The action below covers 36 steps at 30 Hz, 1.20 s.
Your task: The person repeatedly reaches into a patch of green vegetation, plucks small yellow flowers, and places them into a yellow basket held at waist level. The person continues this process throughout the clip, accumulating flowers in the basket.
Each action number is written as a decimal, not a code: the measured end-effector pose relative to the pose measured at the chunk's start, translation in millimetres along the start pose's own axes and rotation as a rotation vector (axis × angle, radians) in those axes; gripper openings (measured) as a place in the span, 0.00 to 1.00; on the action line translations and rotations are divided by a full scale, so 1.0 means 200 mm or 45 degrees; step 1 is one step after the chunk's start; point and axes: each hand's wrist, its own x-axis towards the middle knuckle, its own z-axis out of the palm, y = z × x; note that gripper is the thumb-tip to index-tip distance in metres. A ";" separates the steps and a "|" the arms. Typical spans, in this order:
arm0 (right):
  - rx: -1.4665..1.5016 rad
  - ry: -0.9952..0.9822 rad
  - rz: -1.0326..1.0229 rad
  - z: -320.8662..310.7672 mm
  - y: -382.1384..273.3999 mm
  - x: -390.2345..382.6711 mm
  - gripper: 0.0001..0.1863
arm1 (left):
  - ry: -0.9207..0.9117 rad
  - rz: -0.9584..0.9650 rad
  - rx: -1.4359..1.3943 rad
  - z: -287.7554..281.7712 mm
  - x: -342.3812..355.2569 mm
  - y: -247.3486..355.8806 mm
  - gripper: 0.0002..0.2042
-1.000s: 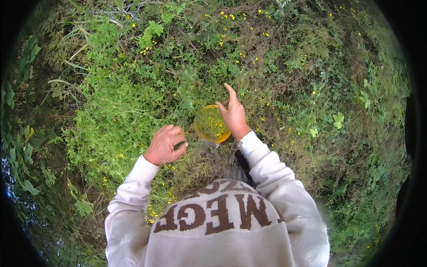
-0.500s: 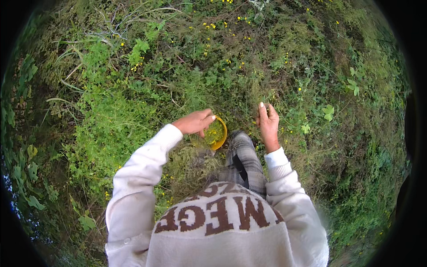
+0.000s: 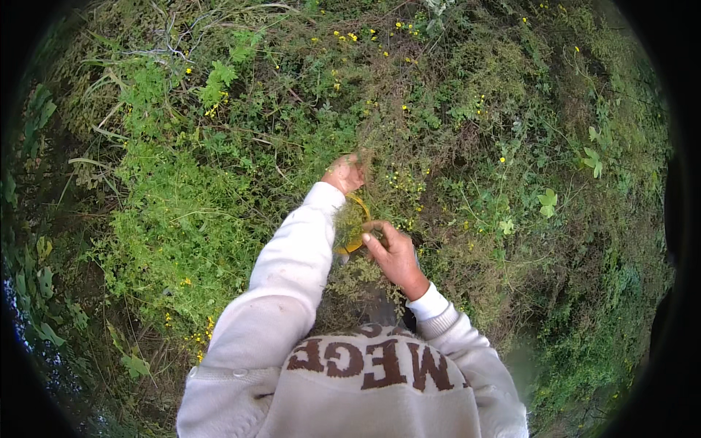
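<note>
A yellow bowl [image 3: 353, 246] sits low among the plants in front of me, holding small green and yellow plant bits [image 3: 349, 222]. My left hand [image 3: 345, 174] is just past its far rim, among thin stems; its fingers are blurred and partly hidden by greenery. At the bowl's right side is my right hand [image 3: 395, 254], thumb and fingers drawn together over the rim. What they pinch, if anything, is too small to make out. Small yellow flowers [image 3: 398, 175] grow on stems to the right of my left hand.
Dense green weeds [image 3: 182, 197] spread on the left, with browner, dry growth [image 3: 504, 131] to the right. More yellow flowers [image 3: 350, 36] dot the far side. Pale twigs [image 3: 171, 51] lie at the far left. My knitted sweater [image 3: 365, 409] fills the near edge.
My left hand has moved away from the bowl, farther out and to the right into the stems. My right hand has come down and left to the bowl's rim.
</note>
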 end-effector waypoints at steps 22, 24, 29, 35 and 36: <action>0.189 0.251 -0.114 -0.24 -0.52 0.17 0.12 | -0.386 0.014 -0.626 0.59 -0.68 0.18 0.08; 0.209 0.189 -0.078 -0.29 -0.48 0.12 0.16 | -0.358 0.022 -0.593 0.70 -0.61 0.15 0.08; 0.215 0.233 -0.149 -0.37 -0.45 0.07 0.18 | -0.248 -0.020 -0.533 0.90 -0.50 0.09 0.09; 0.668 0.294 -0.179 -0.48 -0.41 0.08 0.18 | -0.069 0.183 -0.360 1.09 -0.53 0.00 0.12; 0.742 0.326 -0.240 -0.51 -0.40 0.09 0.17 | -0.066 0.199 -0.426 1.12 -0.52 -0.01 0.12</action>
